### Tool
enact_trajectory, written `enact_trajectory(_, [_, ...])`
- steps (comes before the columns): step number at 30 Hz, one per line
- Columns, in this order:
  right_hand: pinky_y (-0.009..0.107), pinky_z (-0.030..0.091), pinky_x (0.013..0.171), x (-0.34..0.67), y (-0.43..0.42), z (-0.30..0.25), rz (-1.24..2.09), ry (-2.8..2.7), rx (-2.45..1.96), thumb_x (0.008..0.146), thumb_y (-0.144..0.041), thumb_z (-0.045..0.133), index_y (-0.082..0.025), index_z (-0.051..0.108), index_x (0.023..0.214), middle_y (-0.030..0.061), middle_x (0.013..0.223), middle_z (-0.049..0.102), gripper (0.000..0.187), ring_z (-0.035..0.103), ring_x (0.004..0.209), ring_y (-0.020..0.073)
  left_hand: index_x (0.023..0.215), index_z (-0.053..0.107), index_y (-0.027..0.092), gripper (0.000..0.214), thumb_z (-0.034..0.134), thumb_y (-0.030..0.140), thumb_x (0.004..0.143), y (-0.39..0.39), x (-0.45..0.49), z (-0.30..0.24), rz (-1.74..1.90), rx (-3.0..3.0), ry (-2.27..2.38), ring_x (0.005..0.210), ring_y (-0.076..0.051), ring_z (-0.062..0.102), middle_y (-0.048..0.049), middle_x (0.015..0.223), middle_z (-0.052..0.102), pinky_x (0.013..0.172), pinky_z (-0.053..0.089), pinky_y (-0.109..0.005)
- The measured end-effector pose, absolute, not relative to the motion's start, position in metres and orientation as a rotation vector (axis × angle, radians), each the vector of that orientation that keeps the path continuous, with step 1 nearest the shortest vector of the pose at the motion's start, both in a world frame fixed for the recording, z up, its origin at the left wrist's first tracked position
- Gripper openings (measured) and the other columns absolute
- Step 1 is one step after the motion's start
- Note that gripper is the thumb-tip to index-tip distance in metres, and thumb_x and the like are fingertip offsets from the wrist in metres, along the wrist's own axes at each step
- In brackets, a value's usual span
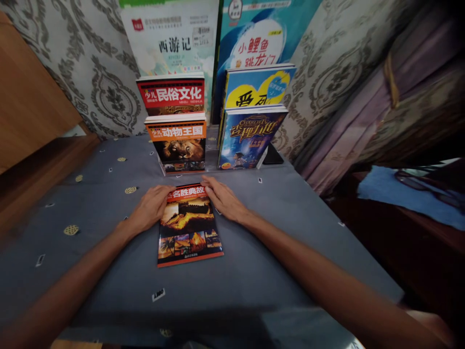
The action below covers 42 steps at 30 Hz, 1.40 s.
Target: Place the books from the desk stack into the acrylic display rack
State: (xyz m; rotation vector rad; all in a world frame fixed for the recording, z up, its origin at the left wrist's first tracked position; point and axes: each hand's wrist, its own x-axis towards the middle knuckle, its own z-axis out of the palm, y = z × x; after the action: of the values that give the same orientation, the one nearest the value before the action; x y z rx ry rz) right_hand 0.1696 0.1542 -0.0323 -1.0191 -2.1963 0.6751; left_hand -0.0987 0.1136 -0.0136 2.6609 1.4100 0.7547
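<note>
A thin book (pixel 196 223) with a red title band and a golden Great Wall picture lies face up on the grey cloth. At its upper left edge, my left hand (pixel 152 206) is closed with its fingertips on the cover's side. My right hand (pixel 224 198) grips the upper right corner, fingers reaching to the top edge. Just beyond them stands a lion-covered book (pixel 183 148), with a red-covered book (pixel 174 99) behind it. To its right stands a blue book (pixel 250 140), in front of a blue and yellow book (pixel 236 87).
Two larger books, a pale green book (pixel 170 29) and a teal book (pixel 305 19), stand at the back against patterned wallpaper. A dark flat object (pixel 273 156) lies by the blue book. Glasses rest on a blue cloth (pixel 385 189) at right; a wooden panel (pixel 32 92) is left.
</note>
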Motion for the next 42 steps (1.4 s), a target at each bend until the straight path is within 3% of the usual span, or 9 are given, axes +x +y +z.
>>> enact_trajectory(10, [0.051, 0.039, 0.115, 0.172, 0.154, -0.027, 0.852, -2.039, -1.036, 0.105, -0.046, 0.028, -0.018, 0.027, 0.153, 0.0175, 0.143, 0.058, 0.056, 0.054, 0.135, 0.025, 0.128, 0.057, 0.017, 0.039, 0.036, 0.013, 0.096, 0.14, -0.07, -0.013, 0.675, 2.707, 1.264, 0.116, -0.023, 0.062, -0.0103, 0.125, 0.068, 0.102, 0.049, -0.043])
enact_trajectory(23, [0.051, 0.035, 0.117, 0.172, 0.158, -0.027, 0.854, -1.973, -1.057, 0.104, -0.05, 0.028, -0.018, 0.029, 0.153, 0.0147, 0.141, 0.058, 0.058, 0.052, 0.135, 0.0255, 0.13, 0.057, 0.017, 0.04, 0.036, 0.011, 0.096, 0.16, -0.036, -0.011, 0.598, 2.73, 1.135, 0.12, -0.024, 0.06, -0.0104, 0.129, 0.066, 0.106, 0.046, -0.046])
enact_trajectory(32, [0.049, 0.037, 0.116, 0.171, 0.159, -0.03, 0.827, -1.979, -1.027, 0.104, -0.05, 0.029, -0.018, 0.033, 0.15, 0.0139, 0.145, 0.055, 0.057, 0.054, 0.132, 0.0251, 0.125, 0.059, 0.018, 0.036, 0.033, 0.015, 0.1, 0.128, -0.029, -0.004, 0.476, 2.783, 1.023, 0.114, -0.024, 0.062, -0.0111, 0.119, 0.068, 0.102, 0.048, -0.046])
enact_trajectory(39, [0.047, 0.035, 0.117, 0.17, 0.16, -0.03, 0.806, -2.0, -1.023, 0.103, -0.051, 0.029, -0.018, 0.034, 0.149, 0.0128, 0.145, 0.055, 0.057, 0.047, 0.139, 0.0253, 0.133, 0.056, 0.019, 0.04, 0.037, 0.013, 0.098, 0.082, -0.026, -0.001, 0.479, 2.792, 0.851, 0.126, -0.024, 0.057, -0.0121, 0.13, 0.065, 0.106, 0.049, -0.048])
enact_trajectory(42, [0.049, 0.036, 0.116, 0.171, 0.158, -0.028, 0.803, -2.016, -1.039, 0.103, -0.052, 0.029, -0.017, 0.033, 0.15, 0.0134, 0.142, 0.058, 0.058, 0.051, 0.135, 0.0265, 0.136, 0.055, 0.022, 0.044, 0.038, 0.012, 0.097, 0.06, -0.023, 0.002, 0.412, 2.763, 0.803, 0.126, -0.023, 0.058, -0.0099, 0.132, 0.065, 0.106, 0.049, -0.048])
